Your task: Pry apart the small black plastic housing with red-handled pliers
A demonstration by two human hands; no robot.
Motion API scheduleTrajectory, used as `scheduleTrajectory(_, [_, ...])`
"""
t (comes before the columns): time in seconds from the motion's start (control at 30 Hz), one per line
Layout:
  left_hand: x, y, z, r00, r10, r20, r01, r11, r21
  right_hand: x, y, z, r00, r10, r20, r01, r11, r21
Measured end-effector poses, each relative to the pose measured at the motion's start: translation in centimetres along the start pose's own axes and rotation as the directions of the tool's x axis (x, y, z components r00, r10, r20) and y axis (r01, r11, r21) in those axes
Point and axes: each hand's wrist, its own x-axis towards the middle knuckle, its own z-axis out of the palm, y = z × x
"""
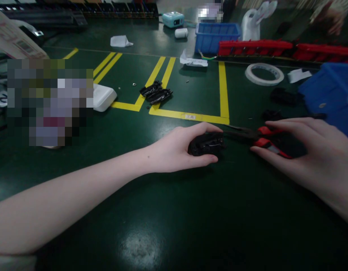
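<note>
The black part (206,145) sits in the curl of the person's left hand (179,148), just above or on the surface (168,210); which of the two is hard to tell. The left fingers bend around its far side while the thumb lies along its near side, so the part is pinched between them, its right end poking out past the fingertips. It looks small and probably light, most likely hard, stiff plastic with a glossy skin that could slide under dry fingertips. Its ridged edges should give some bite, though any thin tabs at the exposed end may snap if squeezed hard. The best hold seems to be across the broad body, about where the left fingers now press, leaving that end free. Facing it, the right hand (320,146) pinches the red handles of the pliers (248,134) between thumb and forefinger. Their slightly parted tips reach close to the left fingertips; contact with the part cannot be made out. The pliers are probably the heavier and stiffer of the two, best held well back on the handles. Beyond the left fingers, similar black pieces (161,96) lie together.
</note>
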Motion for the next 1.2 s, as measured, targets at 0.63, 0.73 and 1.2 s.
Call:
scheduleTrajectory(0.63, [-0.2,1.3,2.4,0.999,0.026,0.032,-0.027,0.999,0.044,0.7,-5.6,-2.2,0.931,-0.321,-0.172,0.355,0.905,0.236])
scheduleTrajectory(0.73, [-0.3,1.3,2.6,0.999,0.039,0.033,-0.041,0.995,0.088,0.8,-6.1,-2.3,0.936,-0.311,-0.166,0.346,0.900,0.264])
scheduleTrajectory(1.2, [-0.3,1.3,2.5,0.996,0.045,0.071,-0.058,0.981,0.187,0.6,-6.4,-2.6,0.957,-0.274,-0.094,0.289,0.886,0.363])
